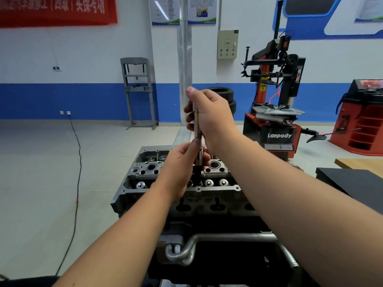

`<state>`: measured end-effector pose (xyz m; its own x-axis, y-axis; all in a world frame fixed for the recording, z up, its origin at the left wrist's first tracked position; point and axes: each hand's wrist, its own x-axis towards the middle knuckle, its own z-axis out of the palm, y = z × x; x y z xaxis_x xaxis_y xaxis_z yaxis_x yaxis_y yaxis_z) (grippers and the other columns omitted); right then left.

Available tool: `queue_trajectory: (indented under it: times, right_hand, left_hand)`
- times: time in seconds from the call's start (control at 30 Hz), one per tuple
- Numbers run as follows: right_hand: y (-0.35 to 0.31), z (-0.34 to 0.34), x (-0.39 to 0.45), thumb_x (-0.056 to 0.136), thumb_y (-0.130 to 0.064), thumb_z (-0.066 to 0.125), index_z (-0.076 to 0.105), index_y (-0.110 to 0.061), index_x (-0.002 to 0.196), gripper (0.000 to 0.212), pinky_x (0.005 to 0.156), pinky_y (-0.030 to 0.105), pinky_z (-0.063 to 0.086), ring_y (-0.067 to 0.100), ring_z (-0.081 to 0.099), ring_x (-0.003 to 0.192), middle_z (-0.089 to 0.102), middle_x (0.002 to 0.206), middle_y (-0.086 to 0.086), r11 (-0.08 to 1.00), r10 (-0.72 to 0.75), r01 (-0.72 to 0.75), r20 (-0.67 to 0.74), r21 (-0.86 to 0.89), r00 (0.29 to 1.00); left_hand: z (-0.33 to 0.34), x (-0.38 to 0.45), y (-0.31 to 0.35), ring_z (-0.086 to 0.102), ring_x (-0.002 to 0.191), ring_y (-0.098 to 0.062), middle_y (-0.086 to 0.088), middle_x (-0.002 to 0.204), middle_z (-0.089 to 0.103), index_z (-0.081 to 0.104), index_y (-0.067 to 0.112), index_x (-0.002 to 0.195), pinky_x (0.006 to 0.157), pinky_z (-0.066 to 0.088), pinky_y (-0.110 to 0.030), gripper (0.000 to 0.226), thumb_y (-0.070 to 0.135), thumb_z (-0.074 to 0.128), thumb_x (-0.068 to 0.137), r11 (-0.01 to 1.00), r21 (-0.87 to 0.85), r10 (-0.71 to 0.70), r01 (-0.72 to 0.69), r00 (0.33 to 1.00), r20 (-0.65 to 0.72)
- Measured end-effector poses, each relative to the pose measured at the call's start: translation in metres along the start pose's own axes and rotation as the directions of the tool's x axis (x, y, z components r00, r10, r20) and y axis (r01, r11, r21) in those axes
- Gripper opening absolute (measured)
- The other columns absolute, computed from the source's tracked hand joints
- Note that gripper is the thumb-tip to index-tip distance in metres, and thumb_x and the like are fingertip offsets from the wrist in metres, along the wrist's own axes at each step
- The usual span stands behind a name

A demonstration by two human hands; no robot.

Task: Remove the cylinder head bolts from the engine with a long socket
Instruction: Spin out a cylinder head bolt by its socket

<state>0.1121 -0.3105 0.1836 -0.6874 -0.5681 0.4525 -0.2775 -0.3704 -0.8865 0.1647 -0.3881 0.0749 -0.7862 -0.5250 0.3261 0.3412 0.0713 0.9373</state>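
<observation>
At lower centre a dark stand (217,264) carries the engine (186,195); around it, pale floor (41,162).

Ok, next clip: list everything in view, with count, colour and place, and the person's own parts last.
cylinder head: one, silver-grey, centre, on the engine
long socket: one, metal, upright over the cylinder head
tyre changer: one, red and black, right of centre
red cabinet: one, far right
shop press: one, grey, by the back wall
tyres: stacked, black, behind the hands
black cable: one, across the floor at left
red banner: one, top left on the wall
control box: one, beige, on the wall
left hand: grip on the socket's lower end
right hand: grip on the socket's upper shaft
</observation>
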Motion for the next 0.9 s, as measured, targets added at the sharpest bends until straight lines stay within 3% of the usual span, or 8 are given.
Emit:
queue_trajectory:
  times: [0.13, 0.23, 0.4, 0.47, 0.6, 0.7, 0.83, 0.9]
  right_hand:
    - [-0.008, 0.001, 0.000, 0.101, -0.031, 0.049, 0.067, -0.014, 0.076, 0.034, 0.065, 0.034, 0.049, 0.015, 0.056, 0.064, 0.062, 0.062, -0.005, 0.976, -0.003, 0.003, 0.001, -0.217, 1.000]
    - [-0.011, 0.004, -0.005, 0.102, -0.029, 0.043, 0.061, -0.013, 0.078, 0.034, 0.055, 0.031, 0.044, 0.015, 0.048, 0.052, 0.054, 0.054, -0.003, 0.990, 0.137, -0.138, 0.058, 0.013, 0.989]
    - [-0.002, 0.004, -0.002, 0.089, -0.059, 0.055, 0.040, -0.023, 0.060, 0.048, 0.048, 0.028, 0.023, 0.015, 0.022, 0.045, 0.030, 0.049, -0.003, 0.987, 0.130, -0.145, 0.187, 0.065, 0.974]
    - [-0.003, 0.000, 0.001, 0.089, -0.052, 0.058, 0.040, -0.023, 0.062, 0.043, 0.047, 0.027, 0.024, 0.014, 0.023, 0.045, 0.031, 0.049, -0.005, 0.984, 0.152, -0.172, 0.263, 0.055, 0.953]
    - [-0.004, -0.002, 0.000, 0.096, -0.042, 0.058, 0.051, -0.016, 0.078, 0.033, 0.058, 0.035, 0.041, 0.017, 0.043, 0.053, 0.050, 0.060, -0.001, 0.988, 0.150, -0.147, 0.106, -0.040, 0.983]
    - [-0.004, 0.002, -0.001, 0.097, -0.041, 0.060, 0.063, -0.013, 0.082, 0.031, 0.063, 0.038, 0.051, 0.018, 0.054, 0.061, 0.058, 0.067, 0.001, 0.991, 0.025, -0.034, -0.066, -0.133, 0.997]
    - [-0.005, 0.014, -0.006, 0.100, -0.030, 0.048, 0.060, -0.015, 0.066, 0.039, 0.051, 0.032, 0.039, 0.013, 0.044, 0.047, 0.051, 0.051, -0.003, 0.996, 0.084, -0.084, 0.008, 0.027, 0.996]
    - [-0.003, 0.016, -0.005, 0.098, -0.042, 0.050, 0.049, -0.020, 0.058, 0.046, 0.048, 0.029, 0.026, 0.013, 0.031, 0.042, 0.039, 0.046, -0.004, 0.988, 0.126, -0.131, 0.066, 0.077, 0.990]
  left_hand:
    - [0.000, 0.001, -0.001, 0.063, 0.069, -0.018, 0.001, 0.071, 0.069, 0.059, 0.024, 0.078, 0.077, 0.053, -0.045, 0.036, 0.057, 0.074, 0.079, 1.000, 0.014, 0.026, -0.024, 0.993, -0.118]
    - [0.002, 0.001, 0.000, 0.052, 0.061, -0.013, 0.008, 0.061, 0.062, 0.055, 0.022, 0.078, 0.064, 0.046, -0.040, 0.054, 0.068, 0.079, 0.065, 0.995, 0.095, 0.021, -0.006, 0.988, -0.152]
    - [-0.004, -0.002, 0.002, 0.067, 0.079, -0.019, -0.006, 0.091, 0.074, 0.077, 0.024, 0.092, 0.076, 0.052, -0.036, 0.036, 0.057, 0.072, 0.079, 0.996, -0.092, 0.008, 0.001, 0.995, 0.097]
    - [-0.005, -0.002, 0.003, 0.069, 0.082, -0.022, -0.010, 0.093, 0.074, 0.076, 0.018, 0.098, 0.078, 0.051, -0.036, 0.041, 0.056, 0.061, 0.089, 0.990, -0.139, -0.013, 0.032, 0.990, 0.137]
    - [-0.002, -0.001, 0.002, 0.070, 0.081, -0.018, -0.006, 0.090, 0.075, 0.070, 0.010, 0.104, 0.076, 0.055, -0.030, 0.045, 0.051, 0.055, 0.097, 0.999, -0.046, -0.011, 0.015, 0.995, 0.095]
    - [-0.001, 0.000, 0.000, 0.067, 0.072, -0.014, 0.000, 0.079, 0.073, 0.066, 0.011, 0.094, 0.075, 0.057, -0.034, 0.036, 0.047, 0.070, 0.094, 1.000, -0.019, 0.023, -0.024, 0.999, -0.022]
    - [0.000, 0.000, 0.001, 0.055, 0.062, -0.015, 0.004, 0.064, 0.063, 0.057, 0.016, 0.084, 0.065, 0.047, -0.036, 0.049, 0.050, 0.087, 0.066, 0.999, 0.047, 0.030, -0.025, 0.994, -0.105]
    - [-0.002, 0.000, 0.003, 0.058, 0.067, -0.014, 0.003, 0.072, 0.067, 0.067, 0.018, 0.089, 0.069, 0.049, -0.033, 0.032, 0.042, 0.081, 0.073, 0.999, 0.028, 0.031, -0.030, 0.999, -0.016]
